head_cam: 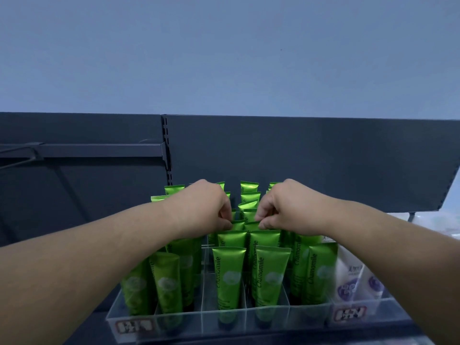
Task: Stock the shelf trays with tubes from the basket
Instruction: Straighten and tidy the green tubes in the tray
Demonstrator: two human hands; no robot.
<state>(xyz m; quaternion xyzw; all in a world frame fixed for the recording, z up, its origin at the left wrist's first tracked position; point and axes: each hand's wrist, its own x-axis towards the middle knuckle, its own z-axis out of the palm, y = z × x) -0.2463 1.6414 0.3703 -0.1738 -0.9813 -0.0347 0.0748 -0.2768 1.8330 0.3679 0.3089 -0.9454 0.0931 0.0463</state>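
Several upright green Chamomile tubes fill the lanes of a clear acrylic shelf tray. Both my hands reach over the middle lanes. My left hand pinches the crimped top of one green tube in the middle row. Beside it, my right hand pinches the top of the neighbouring green tube. The basket is out of view.
White tubes with purple print stand in the tray's right lane. Behind the tray rises the dark shelf back panel with a slotted upright. A dark rail runs at the left. Price labels sit on the tray front.
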